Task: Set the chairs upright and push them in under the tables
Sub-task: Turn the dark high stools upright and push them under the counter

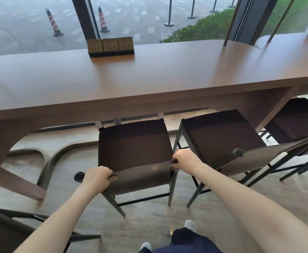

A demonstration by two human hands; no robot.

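Both hands, left hand (97, 177) and right hand (185, 158), grip the backrest of the upright dark-brown fabric chair (134, 148), its seat front just under the long brown wooden surface (149, 73). Pushed crooked, it could knock the neighbouring dark chair (220, 136).

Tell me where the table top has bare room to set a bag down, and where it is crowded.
On the table, bare wood runs along the near edge, left and right of the socket block at the far edge. The far right is tighter, where two slanted poles meet the top. Below, both hands grip the chair back, beside its neighbour chair.
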